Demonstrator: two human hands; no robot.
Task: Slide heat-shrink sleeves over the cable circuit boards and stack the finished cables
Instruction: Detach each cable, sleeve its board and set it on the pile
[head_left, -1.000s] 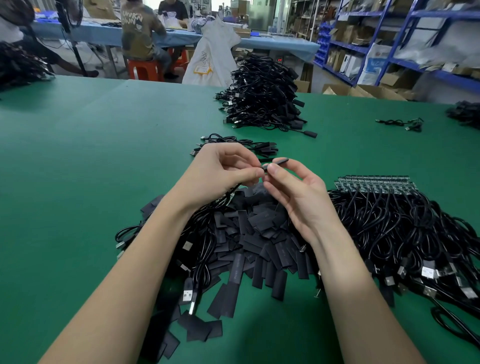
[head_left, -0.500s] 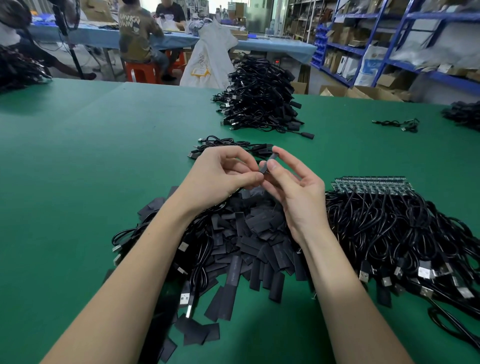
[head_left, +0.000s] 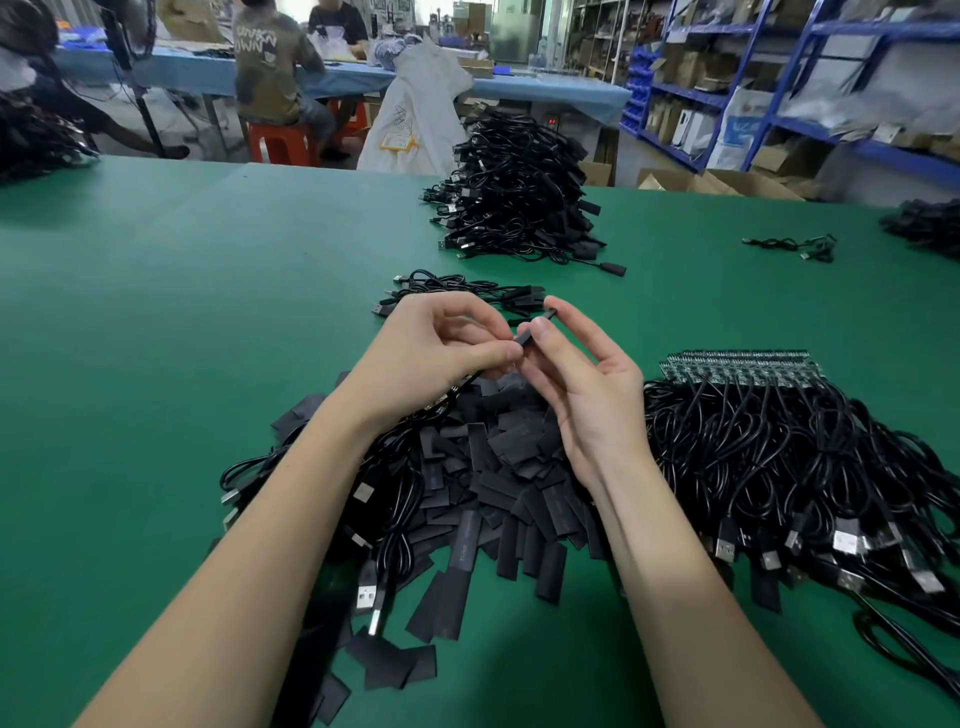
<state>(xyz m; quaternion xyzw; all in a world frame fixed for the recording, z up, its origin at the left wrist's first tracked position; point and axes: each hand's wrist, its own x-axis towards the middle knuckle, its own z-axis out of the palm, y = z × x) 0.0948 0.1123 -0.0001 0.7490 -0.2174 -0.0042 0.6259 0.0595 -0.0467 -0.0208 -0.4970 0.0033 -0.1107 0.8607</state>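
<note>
one sleeve (head_left: 535, 326) pinched between left hand (head_left: 436, 353) and right hand (head_left: 587, 379) above the loose sleeve pile (head_left: 498, 467) — light, floppy, likely slick; judge: grip near its open mouth, right fingers half spread.

I see even, bright overhead light on the green worktop (head_left: 156, 364), with soft shadows under my forearms. The shelving (head_left: 779, 78) at the far right smears with blur (wide-angle bending too), and the worktop edge curves.
</note>
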